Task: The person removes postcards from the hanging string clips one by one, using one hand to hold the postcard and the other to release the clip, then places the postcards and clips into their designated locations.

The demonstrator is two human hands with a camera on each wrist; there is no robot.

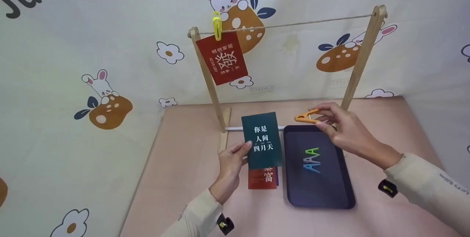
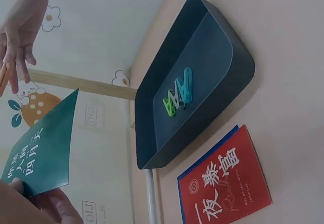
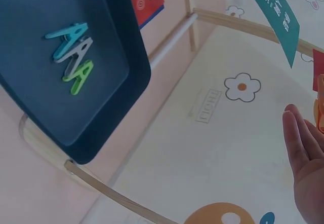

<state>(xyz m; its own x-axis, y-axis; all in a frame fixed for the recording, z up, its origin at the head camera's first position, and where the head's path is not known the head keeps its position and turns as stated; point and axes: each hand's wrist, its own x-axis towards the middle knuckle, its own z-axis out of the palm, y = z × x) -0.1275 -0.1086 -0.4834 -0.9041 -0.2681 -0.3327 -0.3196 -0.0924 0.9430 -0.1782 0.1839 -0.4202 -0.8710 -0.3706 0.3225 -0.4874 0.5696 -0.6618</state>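
My left hand (image 1: 232, 163) pinches a dark green card (image 1: 261, 137) with white characters by its left edge, below the rope. An orange clothespin (image 1: 306, 116) is held between the thumb and fingers of my right hand (image 1: 339, 125), above the tray's far end. From the rope (image 1: 304, 23) a red card (image 1: 224, 58) hangs tilted under a yellow clothespin (image 1: 217, 27) near the left post. Green, grey and blue clothespins (image 2: 177, 93) lie side by side in the dark tray (image 1: 319, 196).
A wooden rack has a left post (image 1: 209, 79), a right post (image 1: 363, 58) and a white lower bar (image 1: 235, 129). On the pink table (image 1: 176, 178), another red card (image 2: 228, 178) lies over a blue one, left of the tray. A printed cloth (image 1: 128, 27) stands behind.
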